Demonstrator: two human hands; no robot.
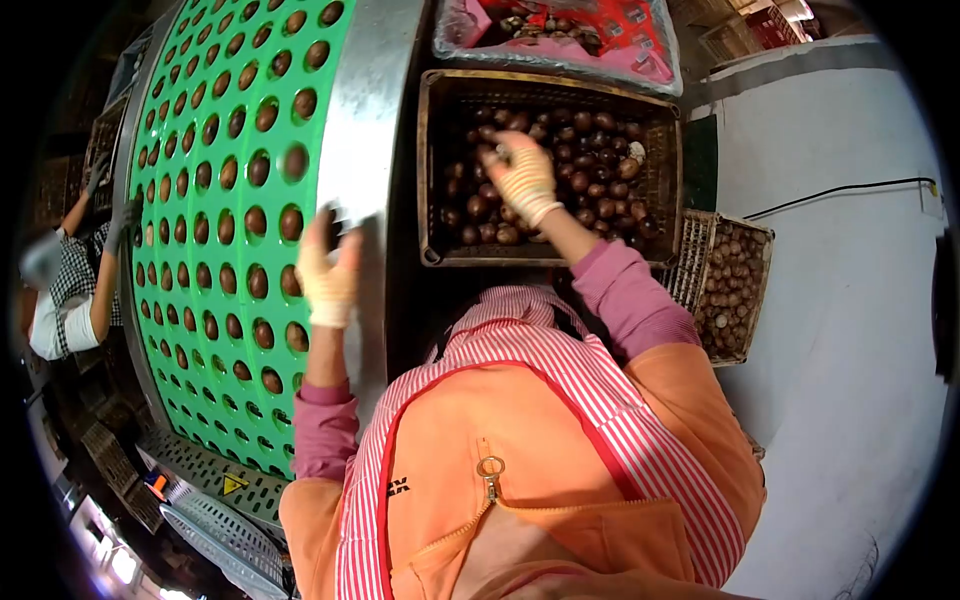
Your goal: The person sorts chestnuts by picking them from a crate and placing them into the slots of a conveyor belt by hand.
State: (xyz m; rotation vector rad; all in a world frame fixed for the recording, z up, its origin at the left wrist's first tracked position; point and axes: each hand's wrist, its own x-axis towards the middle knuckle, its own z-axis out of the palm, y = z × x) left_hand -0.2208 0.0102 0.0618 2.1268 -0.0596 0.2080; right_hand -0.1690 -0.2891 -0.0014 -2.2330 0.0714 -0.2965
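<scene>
Crate (429,150): open-topped, edge (490,258) under right forearm (570,238)
Nuts (580,182): in crate, below curled right hand (526,178)
Left hand (327,283): left of crate, thumb apart; both grips unclear

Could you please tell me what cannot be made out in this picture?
Head view, left hand: motion blur hides what the dark shape beside it is.
Head view, right hand: its own back and some blur hide whether anything is in its grasp.
Head view, brown crate: the heaped brown nuts hide most of its floor.
Head view, green tray bed: the picture's top edge cuts off its far end.
</scene>
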